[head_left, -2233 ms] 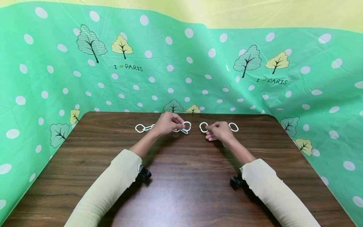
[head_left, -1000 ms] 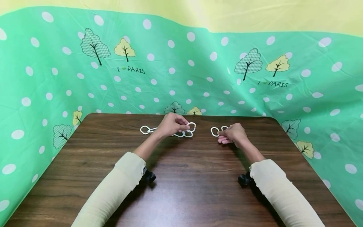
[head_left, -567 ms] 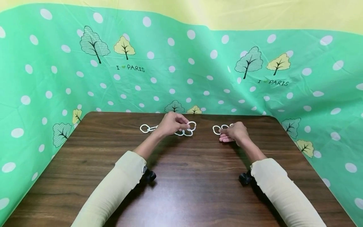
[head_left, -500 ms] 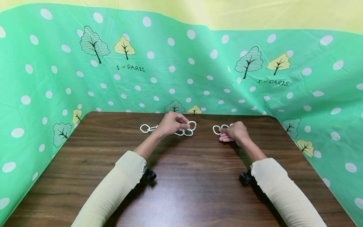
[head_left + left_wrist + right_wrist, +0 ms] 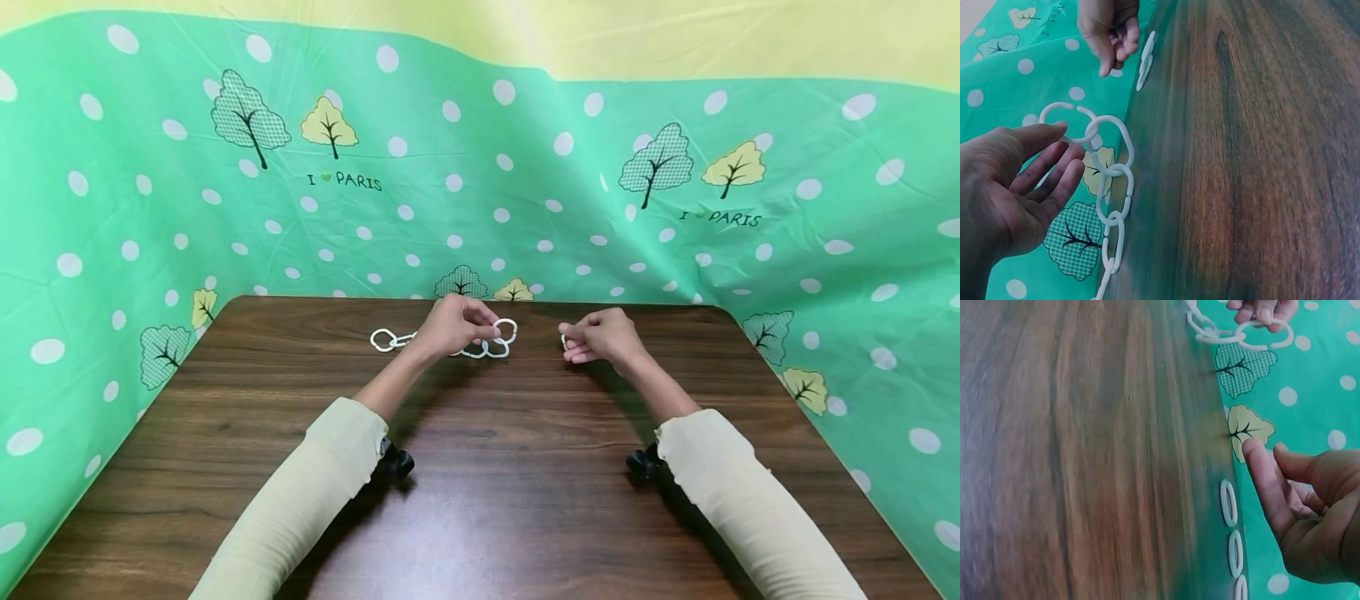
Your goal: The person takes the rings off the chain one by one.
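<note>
My left hand (image 5: 453,327) pinches the end link of a chain of white plastic rings between thumb and fingers. That held link (image 5: 1054,105) is raised off the table and has a small gap in its loop. From it the chain (image 5: 1127,137) runs down and lies leftward along the table, partly behind the left hand in the head view. My right hand (image 5: 606,337) is over the far right side, fingers loosely bent, holding nothing in the right wrist view. Beside and below it, loose white links (image 5: 1225,500) lie in a row; the hand mostly hides them in the head view.
The dark wood table (image 5: 480,500) ends at its far edge just beyond the links. A green dotted cloth (image 5: 420,183) with tree prints hangs close behind and along both sides. Black wrist cameras (image 5: 397,464) sit under both cuffs.
The right hand first slid rightward with a link to the loose row, then lifted off it and shifted slightly left. The left hand keeps its pinch on the chain's end link, nearly still.
</note>
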`<state>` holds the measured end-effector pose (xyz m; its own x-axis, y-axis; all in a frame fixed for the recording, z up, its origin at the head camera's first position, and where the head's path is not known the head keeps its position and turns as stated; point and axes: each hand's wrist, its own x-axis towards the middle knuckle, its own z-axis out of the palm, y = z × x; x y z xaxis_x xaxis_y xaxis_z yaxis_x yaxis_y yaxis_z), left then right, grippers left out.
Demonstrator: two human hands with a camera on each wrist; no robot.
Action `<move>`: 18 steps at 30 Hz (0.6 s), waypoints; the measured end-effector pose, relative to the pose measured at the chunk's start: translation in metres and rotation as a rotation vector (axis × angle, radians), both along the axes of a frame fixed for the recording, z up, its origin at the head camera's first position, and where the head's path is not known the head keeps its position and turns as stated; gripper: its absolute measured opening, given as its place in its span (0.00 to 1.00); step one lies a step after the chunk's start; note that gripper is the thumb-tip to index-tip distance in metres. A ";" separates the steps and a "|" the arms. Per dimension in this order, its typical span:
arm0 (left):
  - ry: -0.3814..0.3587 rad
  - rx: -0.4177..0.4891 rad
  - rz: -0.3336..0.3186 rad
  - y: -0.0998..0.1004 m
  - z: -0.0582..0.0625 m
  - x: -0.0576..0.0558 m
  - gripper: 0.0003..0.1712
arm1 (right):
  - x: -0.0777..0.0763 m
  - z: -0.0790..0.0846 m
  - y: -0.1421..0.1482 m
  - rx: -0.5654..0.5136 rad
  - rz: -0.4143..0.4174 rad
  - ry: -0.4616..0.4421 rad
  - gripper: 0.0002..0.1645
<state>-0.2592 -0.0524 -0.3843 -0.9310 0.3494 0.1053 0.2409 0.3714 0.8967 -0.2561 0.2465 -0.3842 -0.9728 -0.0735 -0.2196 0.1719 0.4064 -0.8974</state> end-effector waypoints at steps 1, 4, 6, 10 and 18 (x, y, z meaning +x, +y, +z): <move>0.000 -0.001 -0.001 0.000 0.000 0.000 0.09 | 0.000 0.000 -0.003 -0.012 0.008 0.012 0.25; 0.001 -0.001 -0.001 0.000 -0.001 -0.001 0.11 | -0.002 -0.001 -0.011 -0.054 0.034 0.043 0.25; 0.001 0.002 -0.001 0.000 -0.001 0.000 0.12 | -0.003 -0.003 -0.017 -0.070 0.050 0.063 0.24; 0.006 0.002 0.007 0.001 -0.001 0.000 0.11 | -0.005 -0.004 -0.026 -0.069 0.078 0.100 0.21; 0.027 -0.016 0.024 0.001 -0.001 -0.001 0.10 | -0.007 0.000 -0.039 0.027 0.104 0.165 0.19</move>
